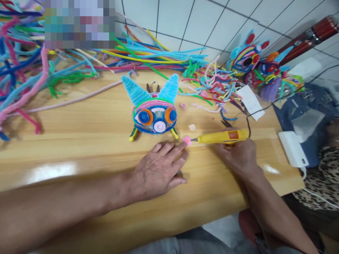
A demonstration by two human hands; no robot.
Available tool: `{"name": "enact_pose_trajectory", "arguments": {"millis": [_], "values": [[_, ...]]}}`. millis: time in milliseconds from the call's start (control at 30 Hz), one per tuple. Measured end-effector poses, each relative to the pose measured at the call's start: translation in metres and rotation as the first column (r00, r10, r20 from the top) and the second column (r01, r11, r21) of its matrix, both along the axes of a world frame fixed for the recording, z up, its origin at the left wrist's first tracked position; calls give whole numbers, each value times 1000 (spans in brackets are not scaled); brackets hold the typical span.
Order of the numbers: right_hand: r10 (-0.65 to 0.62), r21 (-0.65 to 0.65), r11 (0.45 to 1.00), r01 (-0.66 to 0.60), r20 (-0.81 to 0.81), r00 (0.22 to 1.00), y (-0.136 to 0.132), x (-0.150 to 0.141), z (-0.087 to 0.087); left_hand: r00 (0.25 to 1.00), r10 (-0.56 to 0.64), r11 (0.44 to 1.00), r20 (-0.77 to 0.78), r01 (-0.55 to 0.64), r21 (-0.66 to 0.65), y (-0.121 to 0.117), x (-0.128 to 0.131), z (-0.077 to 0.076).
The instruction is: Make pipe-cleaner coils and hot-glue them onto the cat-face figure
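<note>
My right hand (239,157) grips a yellow hot glue gun (222,137); its metal tip meets a small pink disc (187,140) lying on the table. My left hand (161,169) lies palm down with fingers stretched out, its index fingertip on the disc's left edge. Just beyond it is a colourful animal mask (155,118) with light blue pointed ears, orange and blue round eyes and a pale pink nose. Yellow-green tool handles (134,134) stick out from under the mask. A pale round piece (192,127) and a small pink coil (182,105) lie to its right.
Bundles of pipe cleaners (159,56) line the wall, with short scraps (214,84) at the back right. Two finished-looking masks (246,58) stand there. A white card (251,102), a white power bank-like box (293,149) and the gun's cord lie right. Someone in leopard print sits at the right.
</note>
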State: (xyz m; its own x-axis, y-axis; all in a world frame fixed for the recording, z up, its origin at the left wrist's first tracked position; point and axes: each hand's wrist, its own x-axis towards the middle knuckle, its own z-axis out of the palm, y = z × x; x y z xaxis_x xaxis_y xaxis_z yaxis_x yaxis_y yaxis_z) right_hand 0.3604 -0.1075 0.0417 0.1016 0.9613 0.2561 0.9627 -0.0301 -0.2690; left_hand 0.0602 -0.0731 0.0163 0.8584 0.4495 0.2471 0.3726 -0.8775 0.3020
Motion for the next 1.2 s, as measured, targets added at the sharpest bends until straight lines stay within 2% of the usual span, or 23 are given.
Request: {"name": "enact_pose_trajectory", "arguments": {"millis": [200, 467, 1200], "values": [[65, 4, 998, -66, 84, 994, 1, 3, -4, 1000, 8, 1000, 3, -8, 16, 0, 0, 0], [32, 7, 999, -33, 145, 989, 1, 1, -3, 1000, 17, 999, -15, -16, 27, 0, 0, 2], [59, -26, 998, -55, 165, 984, 0, 1, -5, 1000, 4, 1000, -11, -3, 25, 0, -1, 1]]}}
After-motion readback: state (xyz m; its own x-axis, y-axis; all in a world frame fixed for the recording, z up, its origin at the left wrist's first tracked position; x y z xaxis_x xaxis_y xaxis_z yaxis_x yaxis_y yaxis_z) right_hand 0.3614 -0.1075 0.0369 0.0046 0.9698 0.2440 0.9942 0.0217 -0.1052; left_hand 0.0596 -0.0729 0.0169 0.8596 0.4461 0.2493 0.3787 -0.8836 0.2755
